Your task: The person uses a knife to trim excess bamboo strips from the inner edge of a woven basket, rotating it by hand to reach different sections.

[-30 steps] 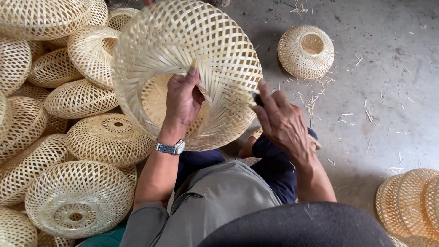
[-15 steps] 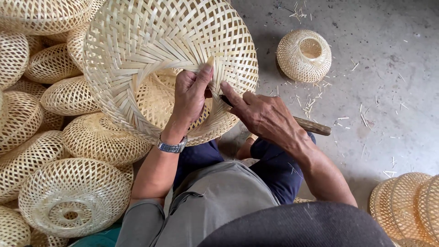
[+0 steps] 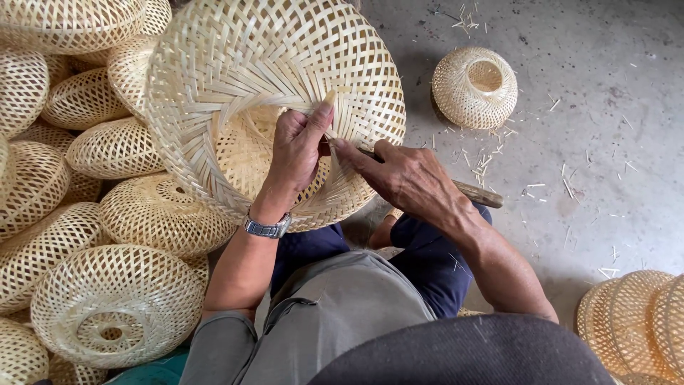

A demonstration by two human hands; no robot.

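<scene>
A large woven bamboo basket (image 3: 235,78) is tilted over my lap with its open side toward me. My left hand (image 3: 298,146), a metal watch on its wrist, reaches inside the rim and pinches a loose bamboo strip (image 3: 329,100) that sticks up. My right hand (image 3: 410,178) grips a wooden-handled tool (image 3: 479,194); its tip lies against the weave beside my left fingers, and the blade itself is mostly hidden by the hand.
A heap of finished woven baskets (image 3: 85,214) fills the left side. One small round basket (image 3: 474,87) stands alone on the concrete floor (image 3: 605,142), among scattered bamboo slivers. A stack of flat woven pieces (image 3: 634,324) sits at the lower right.
The basket has turned and shifted left in my hands. My right hand has moved in from the side, bringing the tool tip up to the weave next to my left fingers.
</scene>
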